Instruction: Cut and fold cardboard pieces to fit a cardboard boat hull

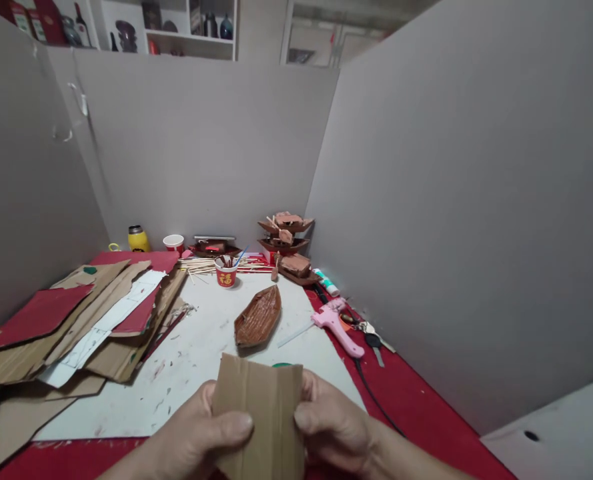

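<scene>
A creased piece of brown cardboard (262,413) is held upright near the front edge of the white sheet. My left hand (201,427) grips its left side, thumb on the near face. On its right side my right hand (333,417) pinches the edge, thumb in front as well. The fingers behind the cardboard are hidden. Just beyond it lies a brown model boat (259,319) on the white sheet (201,347). A bit of something green (282,365) shows behind the cardboard's top edge.
Cut cardboard pieces (51,340) are piled at the left. A pink glue gun (337,327) and keys (375,340) lie at the right. Behind stand a red paper cup (225,273), thin sticks (196,265), stacked model boats (286,243) and a yellow bottle (137,240). Grey partitions surround the table.
</scene>
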### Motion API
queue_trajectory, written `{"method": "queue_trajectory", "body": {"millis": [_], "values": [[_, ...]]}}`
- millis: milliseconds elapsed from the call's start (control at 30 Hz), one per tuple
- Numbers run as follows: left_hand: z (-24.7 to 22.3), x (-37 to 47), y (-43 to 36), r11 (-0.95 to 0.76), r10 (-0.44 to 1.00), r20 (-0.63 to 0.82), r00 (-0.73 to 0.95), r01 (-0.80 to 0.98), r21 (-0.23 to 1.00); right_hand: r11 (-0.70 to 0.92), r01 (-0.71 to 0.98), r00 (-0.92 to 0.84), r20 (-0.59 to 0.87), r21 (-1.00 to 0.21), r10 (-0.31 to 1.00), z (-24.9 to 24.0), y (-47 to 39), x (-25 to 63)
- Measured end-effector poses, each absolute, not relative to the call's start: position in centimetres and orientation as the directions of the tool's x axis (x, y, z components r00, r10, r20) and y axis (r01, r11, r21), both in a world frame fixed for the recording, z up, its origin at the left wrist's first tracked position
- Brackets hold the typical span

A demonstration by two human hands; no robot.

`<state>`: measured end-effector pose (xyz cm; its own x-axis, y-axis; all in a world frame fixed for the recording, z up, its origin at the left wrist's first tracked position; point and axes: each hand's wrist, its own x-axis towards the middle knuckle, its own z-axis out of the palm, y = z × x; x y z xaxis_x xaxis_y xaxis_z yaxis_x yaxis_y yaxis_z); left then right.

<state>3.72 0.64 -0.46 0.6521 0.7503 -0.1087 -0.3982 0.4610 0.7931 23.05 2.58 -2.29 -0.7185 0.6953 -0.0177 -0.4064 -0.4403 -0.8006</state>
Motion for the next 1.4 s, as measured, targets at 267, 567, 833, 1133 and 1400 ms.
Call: {"method": "queue_trajectory", "body": {"millis": [267, 567, 833, 1133, 1400], "values": [[0.1, 1.7, 1.6, 0.402, 0.758, -0.106, 0.644, -0.333, 0.853, -0.359, -0.497, -0.634, 0.048, -0.79, 0.772, -0.9, 1.9, 22.3], [-2.0, 1.2, 4.0, 0.302, 0.894, -0.123, 0.43, -0.378, 0.875, 0.181, -0.026, -0.231, 0.182, -0.983, 0.956, -2.6, 3.7, 23.8], [-2.1, 2.5, 2.6, 0.294, 0.905, -0.122, 0.408, -0.393, 0.871, 0.755, 0.552, -0.469, 0.618, -0.353, 0.631, -4.3, 3.4, 22.7], [1.0, 0.9, 4.3, 0.078, 0.96, -0.024, 0.28, -0.183, 0.98, 0.528, 0.153, -0.034, 0.53, -0.835, 0.847, 0.1, 5.3, 27.0], [1.2, 2.2, 13.5, 0.136, 0.99, -0.136, 0.033, 0.019, 0.991, 0.081, -0.235, 0.143, 0.048, -0.969, 0.989, -0.7, 8.9, 26.9]]}}
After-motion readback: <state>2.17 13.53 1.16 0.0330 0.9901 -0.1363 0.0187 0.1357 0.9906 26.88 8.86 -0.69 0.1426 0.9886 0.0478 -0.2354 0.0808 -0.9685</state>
